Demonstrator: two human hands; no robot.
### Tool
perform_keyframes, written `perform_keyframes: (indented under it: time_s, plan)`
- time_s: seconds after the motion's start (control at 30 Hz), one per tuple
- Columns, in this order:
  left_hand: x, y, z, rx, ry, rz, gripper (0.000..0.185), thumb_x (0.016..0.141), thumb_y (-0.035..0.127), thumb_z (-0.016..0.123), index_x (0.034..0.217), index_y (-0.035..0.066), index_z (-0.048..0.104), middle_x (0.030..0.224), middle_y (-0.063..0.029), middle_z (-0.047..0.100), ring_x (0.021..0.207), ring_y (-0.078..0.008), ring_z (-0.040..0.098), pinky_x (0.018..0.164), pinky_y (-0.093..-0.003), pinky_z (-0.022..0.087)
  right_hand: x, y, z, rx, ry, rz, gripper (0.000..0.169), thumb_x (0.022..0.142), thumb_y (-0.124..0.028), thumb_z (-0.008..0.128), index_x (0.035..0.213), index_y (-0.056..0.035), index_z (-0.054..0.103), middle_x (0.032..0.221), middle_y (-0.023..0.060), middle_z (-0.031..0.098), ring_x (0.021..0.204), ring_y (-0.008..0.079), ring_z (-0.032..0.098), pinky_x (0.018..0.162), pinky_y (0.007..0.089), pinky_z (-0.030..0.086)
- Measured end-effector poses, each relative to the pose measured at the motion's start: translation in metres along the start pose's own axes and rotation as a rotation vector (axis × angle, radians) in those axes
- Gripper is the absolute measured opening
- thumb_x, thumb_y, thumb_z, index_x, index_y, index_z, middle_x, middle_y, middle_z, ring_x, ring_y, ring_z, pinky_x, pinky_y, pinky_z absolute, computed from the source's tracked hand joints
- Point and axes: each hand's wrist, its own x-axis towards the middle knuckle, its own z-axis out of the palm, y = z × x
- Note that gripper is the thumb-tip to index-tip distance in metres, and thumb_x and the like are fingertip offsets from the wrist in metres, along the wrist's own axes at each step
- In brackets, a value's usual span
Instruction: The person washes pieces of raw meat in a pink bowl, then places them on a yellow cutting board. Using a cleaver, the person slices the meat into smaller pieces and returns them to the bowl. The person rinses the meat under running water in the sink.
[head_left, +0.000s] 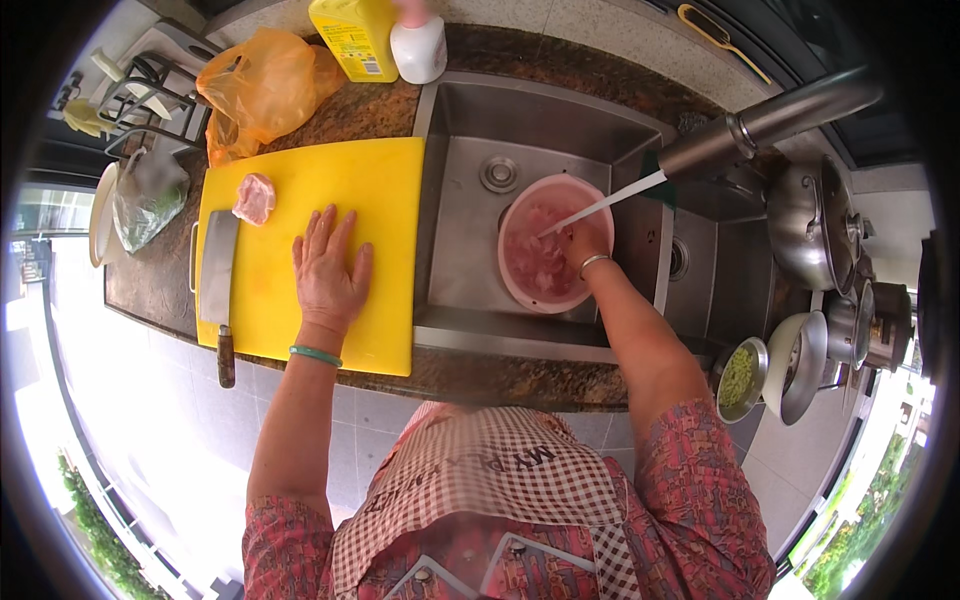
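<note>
My left hand rests with spread fingers on the yellow cutting board, holding nothing. Up and to the left of it lies a piece of raw meat. A cleaver lies along the board's left side, its handle past the front edge. My right hand is down in a pink basin of water and raw meat pieces; the fingers are partly hidden, so whether they grip a piece is unclear. Water streams from the faucet into the basin.
The basin stands in a stainless steel sink beside a second bowl. Behind the board are an orange plastic bag, a yellow bottle and a white pump bottle. A lidded pot and a bowl of chopped greens stand right.
</note>
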Motion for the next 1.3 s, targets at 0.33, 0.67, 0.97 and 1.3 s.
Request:
perform_keyframes:
  time_s: [0.33,0.67,0.97,1.3]
  plan:
    - [0.003,0.003,-0.002,-0.008,-0.007,0.004,0.047,0.097,0.032,0.06,0.14,0.012,0.061,0.154,-0.0149,0.05,0.146,-0.0342,0.041,0.122,-0.051,0.025,-0.008,-0.003,0.013,0.379,-0.167,0.023,0.021,0.091,-0.02,0.072,0.104,-0.005,0.066,0.096,0.011,0.071,0.092,0.0259,0.071,0.077,0.0386,0.055]
    - [0.004,0.003,0.0,-0.006,-0.003,0.011,0.047,0.098,0.032,0.059,0.139,0.012,0.061,0.153,-0.015,0.05,0.147,-0.0342,0.04,0.122,-0.0512,0.025,-0.001,0.028,0.014,0.843,-0.413,0.283,0.025,0.099,-0.029,0.068,0.116,-0.0115,0.064,0.102,0.0002,0.066,0.09,0.0178,0.07,0.07,0.0374,0.059]
    - [-0.003,-0.003,0.0,-0.001,0.006,0.003,0.047,0.098,0.034,0.058,0.14,0.014,0.061,0.153,-0.0147,0.05,0.146,-0.0349,0.04,0.121,-0.0524,0.025,-0.018,-0.015,-0.026,0.355,-0.122,0.099,0.029,0.092,-0.023,0.07,0.114,-0.0029,0.071,0.101,0.0077,0.074,0.081,0.0202,0.071,0.072,0.036,0.057]
    - [0.0,-0.005,0.005,-0.002,0.01,0.011,0.047,0.098,0.035,0.059,0.141,0.015,0.06,0.153,-0.0137,0.05,0.146,-0.0337,0.04,0.121,-0.0522,0.025,-0.055,-0.006,-0.056,1.357,-0.459,0.588,0.024,0.097,-0.021,0.067,0.121,-0.018,0.067,0.094,-0.0004,0.07,0.089,0.0186,0.071,0.08,0.044,0.058]
